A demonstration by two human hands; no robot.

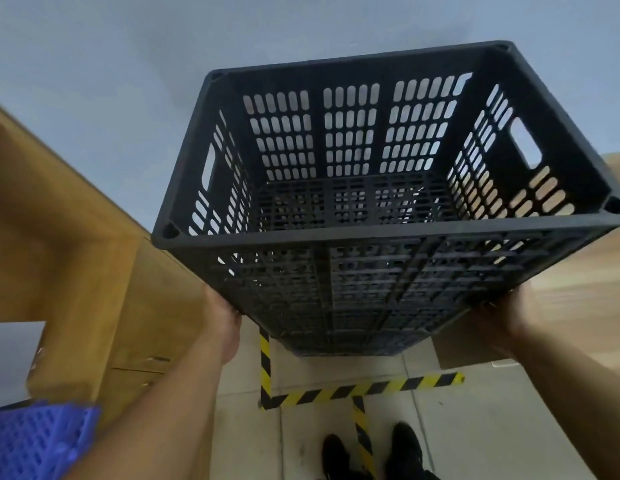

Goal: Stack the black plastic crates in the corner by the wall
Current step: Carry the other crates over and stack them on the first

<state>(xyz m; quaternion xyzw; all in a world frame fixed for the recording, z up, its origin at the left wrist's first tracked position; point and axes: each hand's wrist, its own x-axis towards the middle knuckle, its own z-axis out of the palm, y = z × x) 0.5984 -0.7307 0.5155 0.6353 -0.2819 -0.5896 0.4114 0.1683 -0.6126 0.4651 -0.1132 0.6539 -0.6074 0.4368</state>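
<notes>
Overhead, a pale wall (93,46) fills the background. Against it, a black crate (381,202) with slotted sides is held up, open top toward the camera, above more black crates (353,341) stacked below. Brown boxes (76,237) stand to the left, a blue crate (34,441) at the lower left. Striped tape (353,389) marks the tiled floor (474,427). Each hand holds a lower side edge: left hand (225,320), right hand (502,317), fingers hidden behind the crate. Black shoes (370,452) show below.
</notes>
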